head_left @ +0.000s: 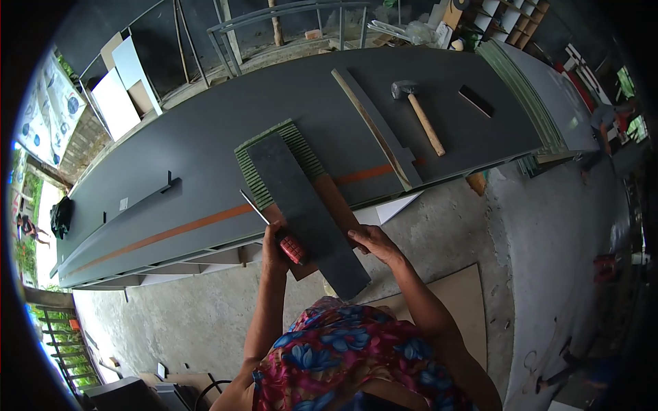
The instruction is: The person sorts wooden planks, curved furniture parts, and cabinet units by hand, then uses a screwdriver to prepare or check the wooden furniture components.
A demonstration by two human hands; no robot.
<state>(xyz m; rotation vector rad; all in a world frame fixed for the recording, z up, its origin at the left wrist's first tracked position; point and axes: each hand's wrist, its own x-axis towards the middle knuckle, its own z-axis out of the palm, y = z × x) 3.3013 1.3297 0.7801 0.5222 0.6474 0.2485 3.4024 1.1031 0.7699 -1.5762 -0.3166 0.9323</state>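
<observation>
A dark grey strip [312, 212] lies slantwise on top of a wider brown board [333, 198] with a green ribbed end [298, 145]. The far end of both is over the grey tabletop, and the near end juts past its edge. My left hand [273, 250] is closed at the board's left side, with a red-handled screwdriver [291, 248] in it, its shaft pointing up and left. My right hand [375, 242] is closed on the board's right edge, thumb on top.
On the grey table [205, 137] lie a hammer [426, 123], a long narrow strip [373, 127], a small dark block [476, 101] and a thin black bar [144, 202]. A brown panel [459, 301] lies on the floor at right. People [603, 127] are at the far right.
</observation>
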